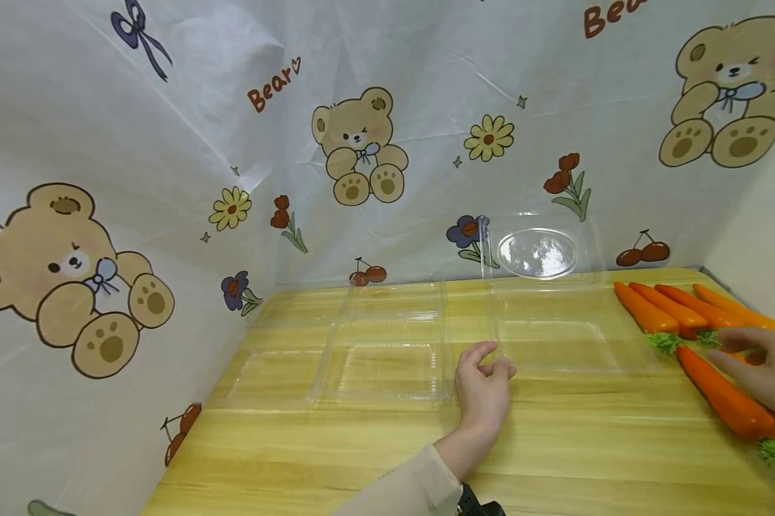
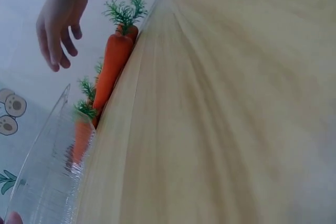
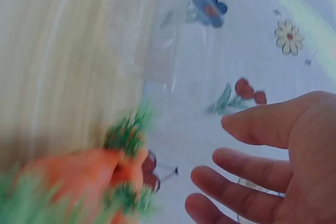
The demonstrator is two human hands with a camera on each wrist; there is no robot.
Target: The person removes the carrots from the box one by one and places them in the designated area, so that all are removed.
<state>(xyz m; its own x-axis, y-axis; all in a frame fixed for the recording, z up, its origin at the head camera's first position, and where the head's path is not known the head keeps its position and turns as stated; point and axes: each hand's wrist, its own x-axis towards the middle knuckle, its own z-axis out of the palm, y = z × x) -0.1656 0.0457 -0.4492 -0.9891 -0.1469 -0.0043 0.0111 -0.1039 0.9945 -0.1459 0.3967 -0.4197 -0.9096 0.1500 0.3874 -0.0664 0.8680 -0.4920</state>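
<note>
Beside the left edge of a clear plastic container is my left hand, its fingers loosely bent with nothing seen between them. Whether it touches the container is unclear. The container's lid stands raised at the back. Over the pile of carrots at the right is my right hand, fingers apart. The right wrist view shows this hand holding nothing, with blurred carrots near it. An orange carrot with a green top lies in front of several others.
Further clear plastic containers stand side by side on the left half of the wooden table. A white sheet printed with bears and flowers hangs behind and at the left. A pale wall borders the carrots on the right.
</note>
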